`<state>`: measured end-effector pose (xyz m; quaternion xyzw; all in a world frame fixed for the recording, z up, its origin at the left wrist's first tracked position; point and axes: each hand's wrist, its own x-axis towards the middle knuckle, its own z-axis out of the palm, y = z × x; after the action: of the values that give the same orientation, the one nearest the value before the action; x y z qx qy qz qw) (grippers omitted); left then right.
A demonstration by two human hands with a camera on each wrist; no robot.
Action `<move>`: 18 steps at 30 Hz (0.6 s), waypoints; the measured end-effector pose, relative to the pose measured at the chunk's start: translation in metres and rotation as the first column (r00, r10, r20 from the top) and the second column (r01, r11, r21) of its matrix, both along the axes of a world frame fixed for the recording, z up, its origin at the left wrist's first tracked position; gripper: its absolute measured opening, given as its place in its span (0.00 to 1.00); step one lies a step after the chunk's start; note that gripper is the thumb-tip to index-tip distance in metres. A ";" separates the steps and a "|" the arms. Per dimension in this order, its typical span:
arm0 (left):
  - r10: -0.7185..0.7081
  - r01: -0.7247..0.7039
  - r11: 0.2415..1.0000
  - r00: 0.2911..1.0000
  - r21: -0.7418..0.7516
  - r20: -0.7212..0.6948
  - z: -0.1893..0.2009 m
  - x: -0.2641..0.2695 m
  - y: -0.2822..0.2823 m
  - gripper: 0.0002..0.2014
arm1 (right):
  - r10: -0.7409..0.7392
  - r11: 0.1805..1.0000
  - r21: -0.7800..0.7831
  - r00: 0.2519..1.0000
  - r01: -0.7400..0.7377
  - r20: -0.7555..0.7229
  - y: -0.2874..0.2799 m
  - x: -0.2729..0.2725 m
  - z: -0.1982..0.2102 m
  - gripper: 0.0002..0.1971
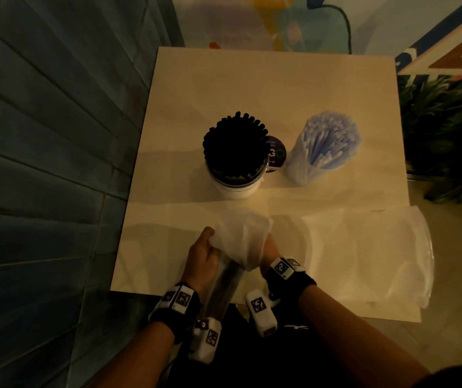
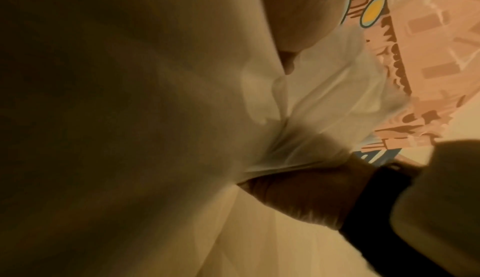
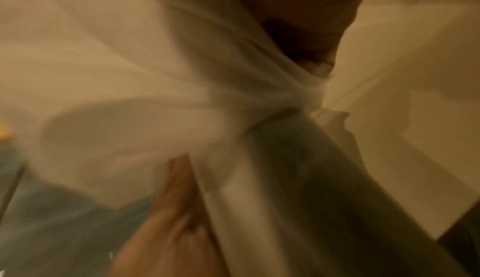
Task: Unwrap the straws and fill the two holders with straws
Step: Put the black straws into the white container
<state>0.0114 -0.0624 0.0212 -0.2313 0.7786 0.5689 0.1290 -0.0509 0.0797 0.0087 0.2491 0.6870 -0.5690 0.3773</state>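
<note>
With one holder already full of black straws, I clamp both grips, left hand and right hand, on a wrapped straw bundle at the worktop edge, still unwrapping it.

Head view downward over table; both wrist views pressed against wrapper.

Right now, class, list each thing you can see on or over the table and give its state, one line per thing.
Left hand: grips the wrapper.
Right hand: grips the wrapper.
Wrapper: bunched open, partly peeled off the bundle.
Dark straw bundle: still partly wrapped, tilted over the table edge.
White holder: upright, packed with black straws.
Blue-white straws: upright, in clear plastic.
Empty wrapper: flat on the table.
</note>
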 end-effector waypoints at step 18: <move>-0.221 0.267 0.933 0.955 -0.241 0.200 -0.023 -0.006 -0.040 0.23 | -0.594 0.803 -0.181 0.745 0.568 -0.304 0.032 -0.059 0.037 0.14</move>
<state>0.0057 -0.1022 -0.0019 -0.1955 0.8566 0.4171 0.2324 -0.1096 0.1118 0.0460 0.3321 0.6080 -0.7183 0.0639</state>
